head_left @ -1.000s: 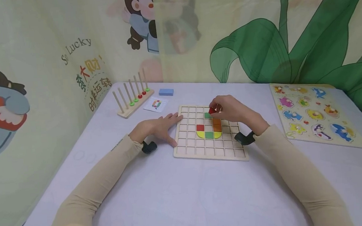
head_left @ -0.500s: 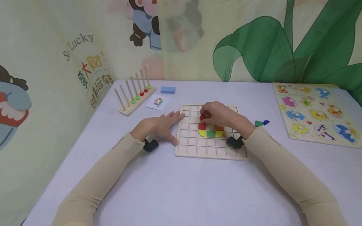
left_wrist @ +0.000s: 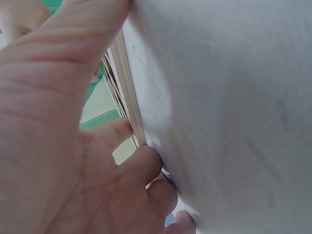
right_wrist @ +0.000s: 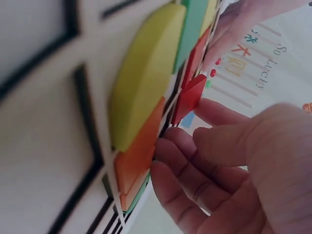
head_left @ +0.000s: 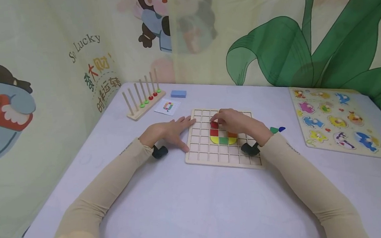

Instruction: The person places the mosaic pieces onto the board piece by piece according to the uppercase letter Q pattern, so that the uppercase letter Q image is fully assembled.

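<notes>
My left hand [head_left: 169,132] rests with spread fingers at the left edge of the wooden grid board [head_left: 210,162]. In the left wrist view, its fingers [left_wrist: 141,163] lie along the board's edge. Over the board's upper middle, my right hand [head_left: 236,122] touches a red square tile [right_wrist: 190,100] with its index fingertip. That tile sits tilted at its cell, just beyond another red tile [head_left: 213,132]. The thumb stands apart from it. Yellow rounded tiles [right_wrist: 146,73], a green tile [head_left: 223,141] and orange tiles [right_wrist: 139,156] lie in nearby cells. My right hand hides part of the pattern.
A picture card [head_left: 167,107], a blue block [head_left: 178,94] and a peg rack [head_left: 146,106] with red and green beads stand at the back left. Loose green [head_left: 274,130] and blue [head_left: 282,129] pieces lie right of the board. Farther right is an animal puzzle board [head_left: 340,119].
My right hand has moved left across the board with the red tile, set it at a cell beyond the other red tile, and loosened its pinch. The left hand stays at the board's edge.
</notes>
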A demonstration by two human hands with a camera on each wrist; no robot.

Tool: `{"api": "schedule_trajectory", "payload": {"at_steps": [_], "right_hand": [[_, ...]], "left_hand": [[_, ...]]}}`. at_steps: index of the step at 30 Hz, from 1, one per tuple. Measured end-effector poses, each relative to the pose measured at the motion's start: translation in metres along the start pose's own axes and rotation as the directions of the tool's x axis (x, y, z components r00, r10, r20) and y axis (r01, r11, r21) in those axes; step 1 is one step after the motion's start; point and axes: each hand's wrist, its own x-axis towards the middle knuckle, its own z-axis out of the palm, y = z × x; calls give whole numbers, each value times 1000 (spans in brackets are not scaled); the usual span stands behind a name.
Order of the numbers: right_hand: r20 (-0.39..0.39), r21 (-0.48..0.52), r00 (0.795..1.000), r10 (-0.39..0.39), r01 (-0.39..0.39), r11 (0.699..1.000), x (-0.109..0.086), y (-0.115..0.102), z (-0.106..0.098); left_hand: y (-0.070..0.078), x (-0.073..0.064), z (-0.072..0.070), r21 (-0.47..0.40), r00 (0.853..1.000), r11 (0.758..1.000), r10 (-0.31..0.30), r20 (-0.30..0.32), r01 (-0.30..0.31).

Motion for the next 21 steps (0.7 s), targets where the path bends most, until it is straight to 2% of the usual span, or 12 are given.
{"api": "schedule_trajectory", "payload": {"at_steps": [4, 13, 17, 21], "right_hand": [[45, -25, 999, 14, -13, 1000, 0, 2, 2], [96, -34, 995, 28, -25, 999, -4, 6, -1], [94, -39, 996, 8, -4, 999, -6, 6, -6], [93, -3, 996, 12, -11, 1000, -10, 8, -12]], "left_hand": [[0, 0, 0, 0, 1000, 1000, 1, 0, -1], [2, -3, -2, -19, 1000, 1000, -7, 8, 7], [2, -3, -1, -26, 1000, 1000, -11, 8, 11], [2, -3, -2, -26, 1000, 1000, -14, 6, 14]]}}
